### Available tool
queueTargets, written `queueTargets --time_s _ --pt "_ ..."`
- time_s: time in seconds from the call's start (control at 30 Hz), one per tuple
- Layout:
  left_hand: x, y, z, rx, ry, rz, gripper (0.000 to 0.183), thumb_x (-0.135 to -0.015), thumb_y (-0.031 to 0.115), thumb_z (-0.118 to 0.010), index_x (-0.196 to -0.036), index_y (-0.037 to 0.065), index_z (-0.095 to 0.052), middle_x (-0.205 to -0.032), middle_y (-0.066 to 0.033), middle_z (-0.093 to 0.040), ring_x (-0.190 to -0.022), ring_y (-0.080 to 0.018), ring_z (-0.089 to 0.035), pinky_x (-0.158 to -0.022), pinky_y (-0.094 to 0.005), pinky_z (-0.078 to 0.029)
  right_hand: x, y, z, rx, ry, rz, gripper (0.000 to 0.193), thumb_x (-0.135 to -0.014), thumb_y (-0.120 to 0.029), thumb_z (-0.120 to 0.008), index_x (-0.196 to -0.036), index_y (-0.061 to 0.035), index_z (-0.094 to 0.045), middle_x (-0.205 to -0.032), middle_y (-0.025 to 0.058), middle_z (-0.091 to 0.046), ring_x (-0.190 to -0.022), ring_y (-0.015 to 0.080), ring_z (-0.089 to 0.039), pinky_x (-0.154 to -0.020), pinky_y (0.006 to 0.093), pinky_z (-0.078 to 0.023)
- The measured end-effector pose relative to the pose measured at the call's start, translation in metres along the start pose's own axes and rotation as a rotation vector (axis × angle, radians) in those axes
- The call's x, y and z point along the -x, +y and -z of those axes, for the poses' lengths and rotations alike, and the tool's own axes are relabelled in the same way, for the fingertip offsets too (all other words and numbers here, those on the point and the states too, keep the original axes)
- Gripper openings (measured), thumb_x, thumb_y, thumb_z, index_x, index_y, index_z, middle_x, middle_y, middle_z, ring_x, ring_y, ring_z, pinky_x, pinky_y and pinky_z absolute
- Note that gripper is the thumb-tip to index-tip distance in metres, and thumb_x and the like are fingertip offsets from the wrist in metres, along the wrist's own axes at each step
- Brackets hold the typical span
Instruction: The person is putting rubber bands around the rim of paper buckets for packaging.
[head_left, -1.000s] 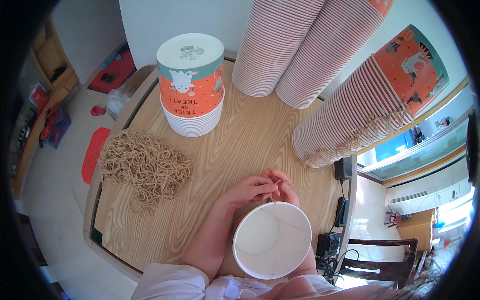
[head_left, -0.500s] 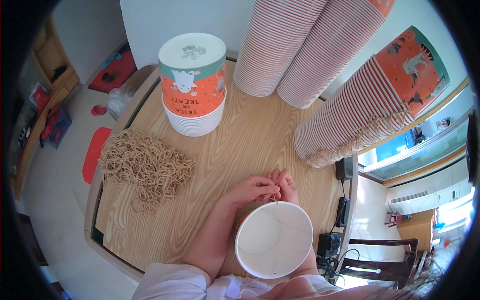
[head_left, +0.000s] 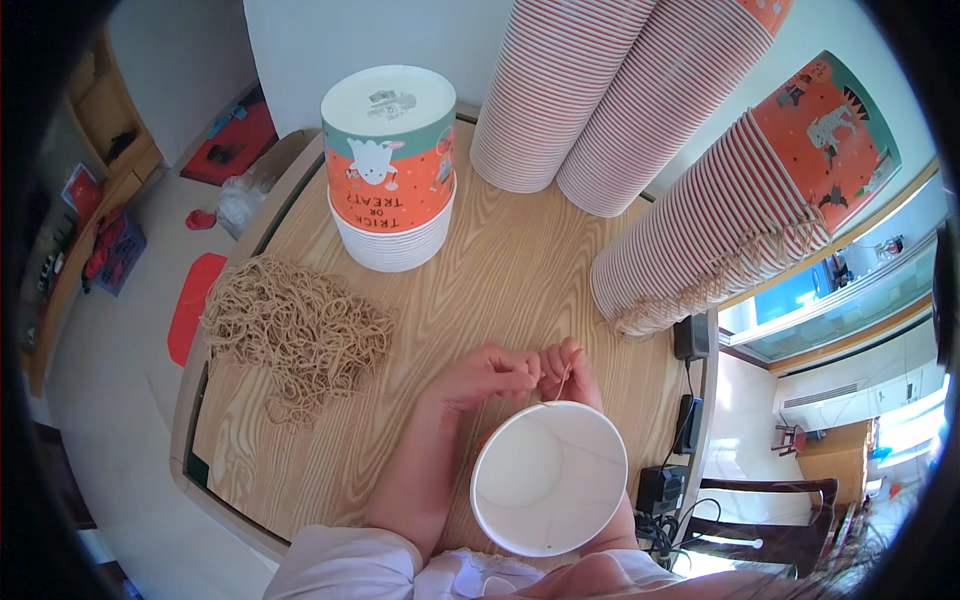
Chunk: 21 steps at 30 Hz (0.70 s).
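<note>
A white-lined paper bucket (head_left: 550,480) lies tilted against my body, its open mouth facing up toward me. Thin brown twine (head_left: 566,384) is at the far side of its rim. Just beyond that rim, my right hand (head_left: 572,372) is closed, pinching the twine between its fingers. Close beside it on the left, my left hand (head_left: 492,376) is also closed, its fingertips at the twine; its exact grip is partly hidden. To the left on the table sits a loose tangled heap of twine (head_left: 300,335).
An upside-down stack of orange and green paper buckets (head_left: 390,170) stands at the back left. Tall nested stacks (head_left: 565,90) rise behind, and another stack (head_left: 700,225) with twine handles leans at the right. Black power adapters (head_left: 660,490) and cables lie along the table's right edge.
My hands have drawn slightly apart, the left one rolling into a tighter fist. A twine strand now stands out by my right fingers. The bucket has hardly moved.
</note>
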<state>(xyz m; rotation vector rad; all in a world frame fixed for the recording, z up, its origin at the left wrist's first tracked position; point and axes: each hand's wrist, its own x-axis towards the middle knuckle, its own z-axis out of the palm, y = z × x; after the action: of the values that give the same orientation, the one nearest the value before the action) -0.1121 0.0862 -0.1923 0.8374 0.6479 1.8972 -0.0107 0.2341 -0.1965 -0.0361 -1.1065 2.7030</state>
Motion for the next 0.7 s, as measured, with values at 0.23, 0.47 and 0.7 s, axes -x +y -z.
queueTargets --time_s 0.23,0.47,0.7 --pt "0.0 0.004 -0.011 -0.229 -0.069 0.139 0.022 -0.083 0.013 -0.069 -0.103 0.004 -0.071 -0.084 -0.0002 -0.059 -0.086 -0.0119 -0.053 -0.081 -0.0278 -0.041 0.001 0.0 0.006 0.122 -0.017 -0.029 0.037 -0.093 -0.04 -0.056 -0.075 -0.0117 -0.041 -0.068 -0.0021 -0.039 -0.062 0.0108 -0.039 -0.058 0.0261 -0.038" --pt "-0.002 0.012 -0.016 -0.418 0.0 0.228 0.022 -0.082 0.011 -0.07 -0.104 0.008 -0.071 -0.084 0.0023 -0.064 -0.083 -0.0063 -0.056 -0.077 -0.0242 -0.044 0.003 -0.007 -0.008 0.216 -0.035 -0.089 0.032 -0.091 -0.031 -0.061 -0.074 -0.0104 -0.044 -0.072 0.001 -0.047 -0.063 0.0113 -0.042 -0.058 0.0259 -0.038" --pt "-0.008 -0.005 -0.017 -0.336 0.048 0.165 0.007 -0.083 0.012 -0.07 -0.086 0.006 -0.067 -0.079 0.0034 -0.06 -0.075 -0.0064 -0.055 -0.069 -0.0238 -0.043 0.002 0.0 0.013 0.047 -0.086 -0.029 0.017 -0.088 -0.004 -0.054 -0.073 -0.0061 -0.049 -0.072 0.0022 -0.049 -0.067 0.0121 -0.046 -0.059 0.0252 -0.039"
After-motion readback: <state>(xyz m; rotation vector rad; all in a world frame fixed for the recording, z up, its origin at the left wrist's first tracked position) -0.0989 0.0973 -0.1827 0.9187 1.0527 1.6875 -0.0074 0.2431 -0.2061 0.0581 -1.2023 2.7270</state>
